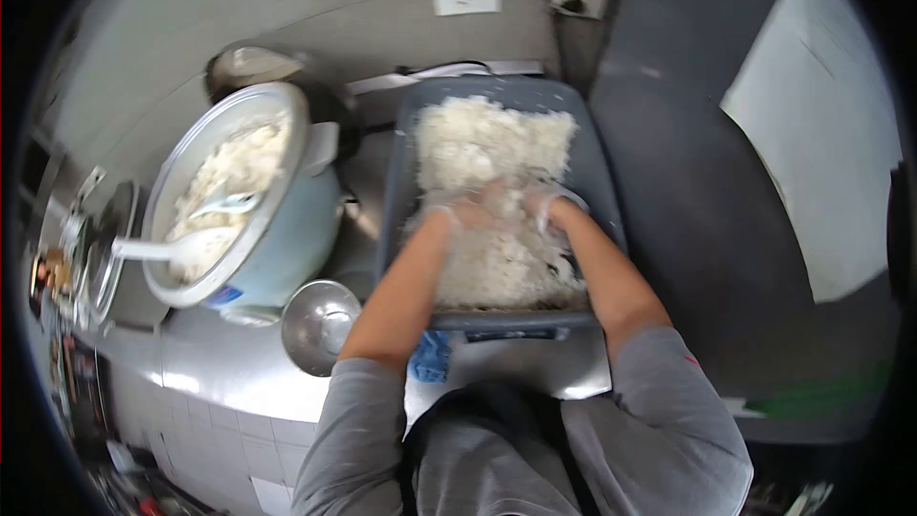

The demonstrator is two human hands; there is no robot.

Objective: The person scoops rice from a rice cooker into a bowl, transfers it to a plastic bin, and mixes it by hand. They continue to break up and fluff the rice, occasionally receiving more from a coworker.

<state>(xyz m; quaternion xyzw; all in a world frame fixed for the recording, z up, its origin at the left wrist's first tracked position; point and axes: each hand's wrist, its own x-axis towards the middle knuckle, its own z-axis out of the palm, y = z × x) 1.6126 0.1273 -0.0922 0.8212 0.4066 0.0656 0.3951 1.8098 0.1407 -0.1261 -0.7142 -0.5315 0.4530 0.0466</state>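
Upper garment: grey shirt [458, 468], creased, short-sleeved. Left sleeve [363, 411], at 7 o'clock in the view, plain grey. Right sleeve [673, 397], at 4 o'clock, bears one small red mark [692, 360] on its outer side. Black bands [497, 401] cross the shirt front at 6 o'clock; type of item not determinable. Left hand [465, 210] and right hand [543, 206]: see-through gloves, whitish at the wrists, finger detail blurred. Forearms uncovered.

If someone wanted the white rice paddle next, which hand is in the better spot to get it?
Probably the left hand. The rice paddle lies in the big pot, left of the gray tub, and that hand is nearer. The right hand would have to reach across.
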